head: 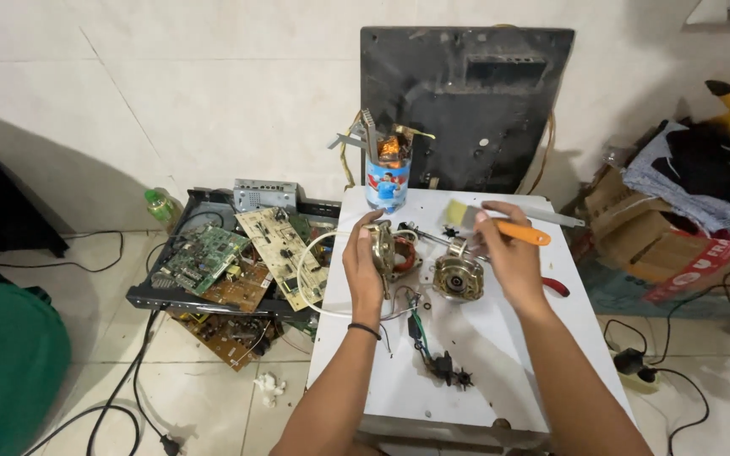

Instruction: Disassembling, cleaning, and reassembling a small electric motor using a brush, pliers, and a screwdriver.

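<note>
Standing behind hands: blue-labelled can

head camera, looking down, near white table

Bare forearms, no sleeves — a thin black band circles the left wrist.

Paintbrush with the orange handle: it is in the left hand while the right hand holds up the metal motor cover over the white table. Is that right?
The hands are swapped. In the head view the right hand holds the paintbrush, and the left hand holds up the metal motor cover over the white table.
</note>
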